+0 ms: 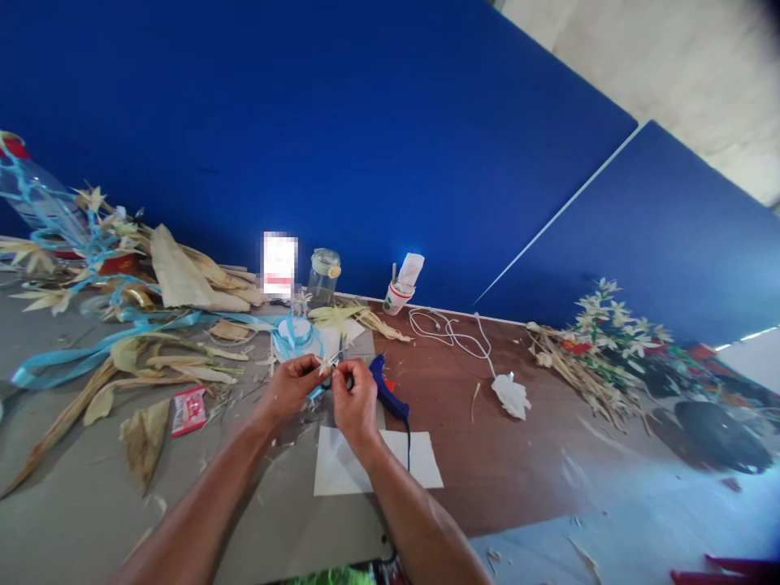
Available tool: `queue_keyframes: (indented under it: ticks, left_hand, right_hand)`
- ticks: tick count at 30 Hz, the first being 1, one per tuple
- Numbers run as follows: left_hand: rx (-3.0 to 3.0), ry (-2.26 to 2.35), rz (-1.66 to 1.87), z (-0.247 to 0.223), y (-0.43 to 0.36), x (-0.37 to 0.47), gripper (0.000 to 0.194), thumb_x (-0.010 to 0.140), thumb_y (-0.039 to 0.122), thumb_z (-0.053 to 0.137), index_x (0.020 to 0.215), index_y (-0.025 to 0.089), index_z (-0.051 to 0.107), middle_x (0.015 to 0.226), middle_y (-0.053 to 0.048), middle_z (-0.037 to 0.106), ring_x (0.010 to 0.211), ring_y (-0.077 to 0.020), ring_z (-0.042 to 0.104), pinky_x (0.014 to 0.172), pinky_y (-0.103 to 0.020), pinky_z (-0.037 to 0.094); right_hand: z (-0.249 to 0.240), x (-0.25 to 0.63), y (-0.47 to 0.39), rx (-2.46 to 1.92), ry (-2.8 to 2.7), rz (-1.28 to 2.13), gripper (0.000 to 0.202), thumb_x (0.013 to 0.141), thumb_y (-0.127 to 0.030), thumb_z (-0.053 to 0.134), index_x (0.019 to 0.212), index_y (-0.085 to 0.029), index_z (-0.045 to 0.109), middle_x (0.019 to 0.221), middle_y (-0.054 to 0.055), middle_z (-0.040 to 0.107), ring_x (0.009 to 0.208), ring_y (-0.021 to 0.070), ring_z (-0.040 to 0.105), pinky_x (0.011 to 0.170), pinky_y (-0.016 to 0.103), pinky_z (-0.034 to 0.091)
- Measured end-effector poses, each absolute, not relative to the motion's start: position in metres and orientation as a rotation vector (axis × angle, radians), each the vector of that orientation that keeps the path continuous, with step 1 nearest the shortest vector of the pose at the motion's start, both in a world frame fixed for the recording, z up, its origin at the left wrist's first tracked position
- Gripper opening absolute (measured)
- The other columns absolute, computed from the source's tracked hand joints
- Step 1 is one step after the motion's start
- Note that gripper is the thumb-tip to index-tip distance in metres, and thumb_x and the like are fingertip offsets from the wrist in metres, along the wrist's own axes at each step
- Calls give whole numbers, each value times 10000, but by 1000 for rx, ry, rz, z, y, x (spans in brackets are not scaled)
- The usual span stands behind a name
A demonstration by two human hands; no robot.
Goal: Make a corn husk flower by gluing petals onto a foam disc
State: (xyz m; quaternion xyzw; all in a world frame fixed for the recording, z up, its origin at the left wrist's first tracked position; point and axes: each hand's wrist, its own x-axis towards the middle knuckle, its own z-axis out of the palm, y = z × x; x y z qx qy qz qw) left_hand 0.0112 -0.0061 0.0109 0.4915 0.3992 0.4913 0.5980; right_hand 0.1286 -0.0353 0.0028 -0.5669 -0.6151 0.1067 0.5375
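Observation:
My left hand (pixel 296 388) pinches a small pale flower (pixel 324 366), seemingly of dried husk, between thumb and fingertips. Right beside it, my right hand (pixel 355 400) is closed in a pinch at the flower's base; what its fingertips grip is too small to make out. A blue glue gun (pixel 388 392) lies on the table just right of that hand, its dark cord running toward me. Behind the hands stands a roll of light blue ribbon (pixel 294 331). A white sheet of paper (pixel 420 463) lies partly under my right forearm.
Dried husks (pixel 183 272) and loose strips cover the left side, near a red packet (pixel 188 411) and a plastic bottle (pixel 45 203). At the back stand a lidded jar (pixel 323 276) and a paper cup (pixel 398 299). Rightward lie a white cable (pixel 454 333), crumpled white plastic (pixel 511 396) and husk flowers (pixel 615 321).

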Motion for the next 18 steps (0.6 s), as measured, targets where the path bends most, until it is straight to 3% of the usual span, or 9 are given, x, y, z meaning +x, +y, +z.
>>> queue_keyframes:
  ticks: [10, 14, 18]
  left_hand:
    - [1087, 929, 1170, 15, -9, 13, 285, 539, 378, 762, 567, 146, 599, 532, 33, 526, 508, -78, 421, 503, -205, 320]
    - [1058, 905, 1166, 9, -8, 12, 275, 600, 379, 732, 584, 144, 591, 492, 56, 467, 442, -50, 320, 445, -200, 229]
    - [1026, 881, 1164, 6, -7, 11, 274, 601, 373, 742, 613, 146, 590, 535, 43, 504, 480, -64, 379, 473, -203, 267]
  right_hand:
    - [3, 129, -38, -1230, -1632, 73, 127, 848, -155, 414, 736, -203, 451, 732, 35, 540, 754, 175, 514, 725, 324, 405]
    - [3, 130, -39, -1171, -1635, 107, 112, 859, -180, 427, 767, -197, 487, 766, 48, 570, 795, 183, 534, 751, 341, 418]
    - [8, 133, -48, -1025, -1679, 198, 120, 857, -189, 440, 824, -195, 556, 825, 63, 608, 831, 183, 566, 776, 348, 442]
